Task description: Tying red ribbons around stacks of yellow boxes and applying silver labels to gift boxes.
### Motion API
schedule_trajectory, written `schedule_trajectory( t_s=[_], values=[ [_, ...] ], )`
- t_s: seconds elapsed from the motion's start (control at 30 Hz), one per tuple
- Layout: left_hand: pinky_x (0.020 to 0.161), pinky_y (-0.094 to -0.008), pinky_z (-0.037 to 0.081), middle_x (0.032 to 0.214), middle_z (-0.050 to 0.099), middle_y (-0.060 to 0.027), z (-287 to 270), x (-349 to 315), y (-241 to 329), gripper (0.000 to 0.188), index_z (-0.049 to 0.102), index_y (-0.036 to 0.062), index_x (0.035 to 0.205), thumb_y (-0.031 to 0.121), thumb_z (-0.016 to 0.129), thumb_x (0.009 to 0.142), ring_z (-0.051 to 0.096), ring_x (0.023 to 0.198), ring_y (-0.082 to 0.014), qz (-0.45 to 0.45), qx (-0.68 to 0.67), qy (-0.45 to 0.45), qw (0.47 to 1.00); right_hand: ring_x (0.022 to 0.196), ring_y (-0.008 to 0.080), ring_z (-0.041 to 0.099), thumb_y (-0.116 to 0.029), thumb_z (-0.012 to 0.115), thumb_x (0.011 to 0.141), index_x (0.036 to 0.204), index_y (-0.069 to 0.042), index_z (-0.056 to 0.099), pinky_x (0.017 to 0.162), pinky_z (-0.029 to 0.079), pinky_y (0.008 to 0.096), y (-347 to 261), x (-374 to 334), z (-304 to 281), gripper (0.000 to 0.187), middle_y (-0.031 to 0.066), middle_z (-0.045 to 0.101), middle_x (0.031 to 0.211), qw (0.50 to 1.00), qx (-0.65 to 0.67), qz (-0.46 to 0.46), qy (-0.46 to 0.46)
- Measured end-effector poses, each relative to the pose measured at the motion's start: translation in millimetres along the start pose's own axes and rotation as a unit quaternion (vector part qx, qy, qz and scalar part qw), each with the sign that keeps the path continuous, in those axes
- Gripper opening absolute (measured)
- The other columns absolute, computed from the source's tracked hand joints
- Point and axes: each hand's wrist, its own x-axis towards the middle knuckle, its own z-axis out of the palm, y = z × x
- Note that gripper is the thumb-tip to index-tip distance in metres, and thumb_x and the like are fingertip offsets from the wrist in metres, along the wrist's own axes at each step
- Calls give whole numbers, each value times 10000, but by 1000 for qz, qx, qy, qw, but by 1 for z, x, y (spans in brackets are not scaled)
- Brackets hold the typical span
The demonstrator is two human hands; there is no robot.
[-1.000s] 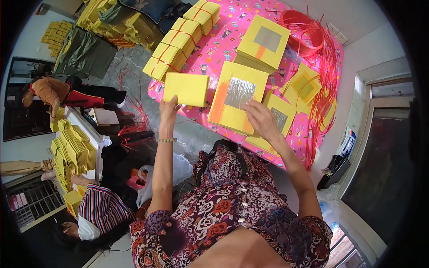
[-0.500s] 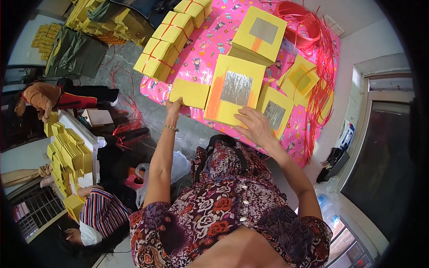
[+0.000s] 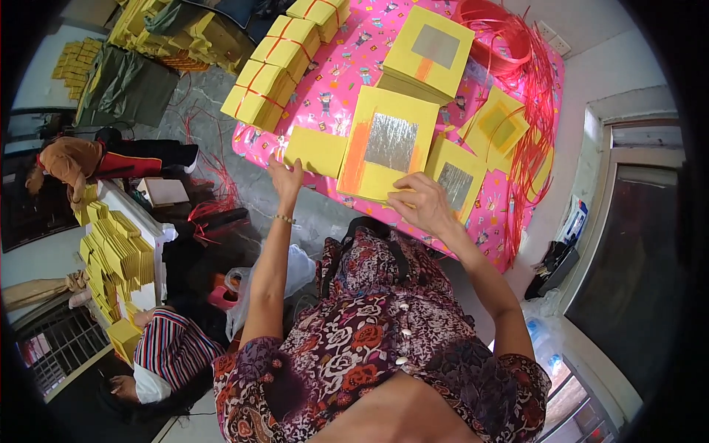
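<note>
A stack of yellow paper [image 3: 421,100] with a silver square and an orange strip on its top sheet lies on the table in front of me. At its near right edge my right hand [image 3: 425,205] has bent fingers pinching the paper's edge. A plain yellow folded paper piece [image 3: 316,150] lies flat against the stack's left side. My left hand [image 3: 285,177], a beaded bracelet at the wrist, is open at that piece's near left corner, thumb and finger apart. Another silver-squared yellow sheet [image 3: 448,162] lies partly under the stack's right side.
Red-tied yellow bundles [image 3: 258,96] line the pink tablecloth's [image 3: 325,111] far left. Behind stands a taller stack [image 3: 443,22]; red plastic ribbon [image 3: 535,96] tangles along the right. Leftward, a person in a striped top [image 3: 173,347] and one in brown [image 3: 70,159] are beside yellow paper piles [image 3: 118,251].
My left hand has spread its fingers and drawn slightly back from the plain yellow piece, which has shifted a little right toward the stack. The right hand stays at the stack's near edge.
</note>
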Motion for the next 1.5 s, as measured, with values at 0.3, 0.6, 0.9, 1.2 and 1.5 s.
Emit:
schedule_trajectory(
  t_s=[0.3,0.6,0.9,1.2,1.5],
  values=[
    [794,-260,507,1083,617,-25,-78,-50,90,441,591,73,1286,199,730,886,595,957,-137,-29,-447,-282,848,736,184,626,-148,754,820,827,-35,752,641,491,311,13,1,4,114,53,640,789,981,158,110,-8],
    [896,-325,503,1219,577,-51,-92,-83,117,464,633,119,1218,173,815,794,579,1055,-185,161,-326,-298,883,665,142,614,-190,761,835,834,-3,744,599,470,288,22,4,6,188,57,631,766,959,210,189,-19],
    [838,-327,504,1078,623,-90,-95,-82,126,223,708,59,1022,178,766,843,605,998,-204,189,-264,-238,916,706,248,632,-207,718,874,881,-17,696,619,494,343,11,8,0,191,99,608,811,987,114,107,18],
    [847,-381,474,970,632,-101,-95,-63,144,247,695,29,916,258,753,844,582,979,-269,256,-188,-156,935,741,266,647,-195,714,868,961,-66,652,612,510,370,13,23,-18,171,83,604,834,997,-17,-44,56],
    [893,-396,465,1057,618,-130,-106,-58,179,272,660,35,1038,185,748,829,574,1042,-306,277,-202,-123,931,780,273,663,-178,695,886,952,-58,667,653,521,368,22,44,-33,139,88,643,843,997,39,21,66]
  ],
)
